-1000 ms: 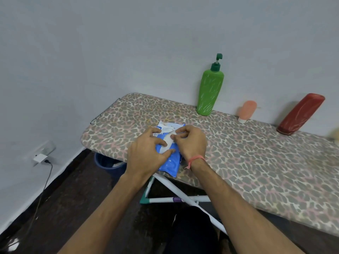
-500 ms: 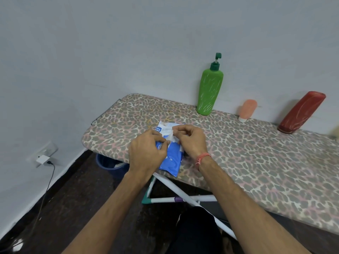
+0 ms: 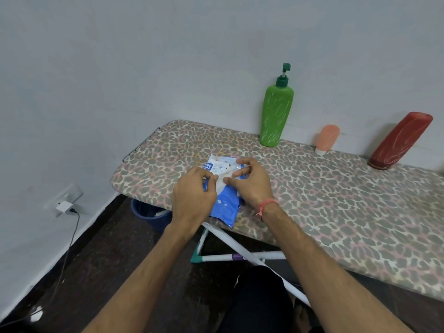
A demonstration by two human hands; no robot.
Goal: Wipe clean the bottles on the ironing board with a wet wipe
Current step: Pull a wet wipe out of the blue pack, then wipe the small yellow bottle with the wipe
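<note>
Bare forearms, red wrist thread (image 3: pixel 267 205)

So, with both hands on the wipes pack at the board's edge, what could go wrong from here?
1. The blue wipes pack overhangs the near edge of the ironing board; a hard pull by the right hand could drag it off unless the left hand pins it.
2. The red bottle and the small pink bottle lean on the wall; wiping them one-handed may tip them.
</note>
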